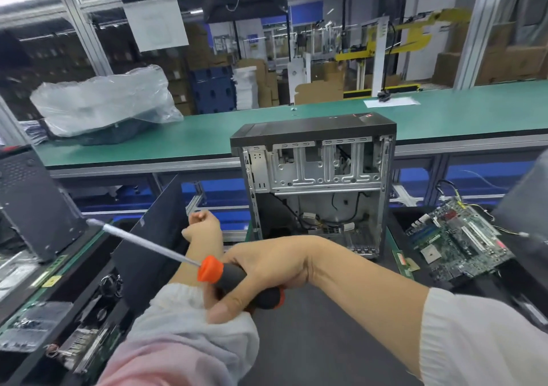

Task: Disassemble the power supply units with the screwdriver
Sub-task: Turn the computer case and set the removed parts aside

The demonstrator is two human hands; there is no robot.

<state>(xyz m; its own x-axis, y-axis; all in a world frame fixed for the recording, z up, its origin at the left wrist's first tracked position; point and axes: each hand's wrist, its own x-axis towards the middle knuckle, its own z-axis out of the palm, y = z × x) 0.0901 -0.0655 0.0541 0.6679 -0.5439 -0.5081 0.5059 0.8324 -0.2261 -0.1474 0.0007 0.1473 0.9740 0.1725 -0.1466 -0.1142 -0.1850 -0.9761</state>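
Observation:
An open black computer tower case (pixel 314 184) stands upright in front of me, its bare metal frame and loose cables showing inside. My right hand (pixel 267 270) grips the black and orange handle of a long screwdriver (pixel 213 270), and the silver shaft points up and left. The thumb of that hand presses on my left sleeve. My left hand (pixel 201 222) is raised beyond the screwdriver with its fingers curled into a fist and nothing in it. It is left of the case and does not touch it.
A dark side panel (pixel 148 237) leans at my left. A green motherboard (pixel 456 243) lies at the right. Another dark case (pixel 35 201) stands at far left, with boards and parts (pixel 38 323) below it. A green conveyor (pixel 267 127) carries a plastic-covered bin (pixel 103 109).

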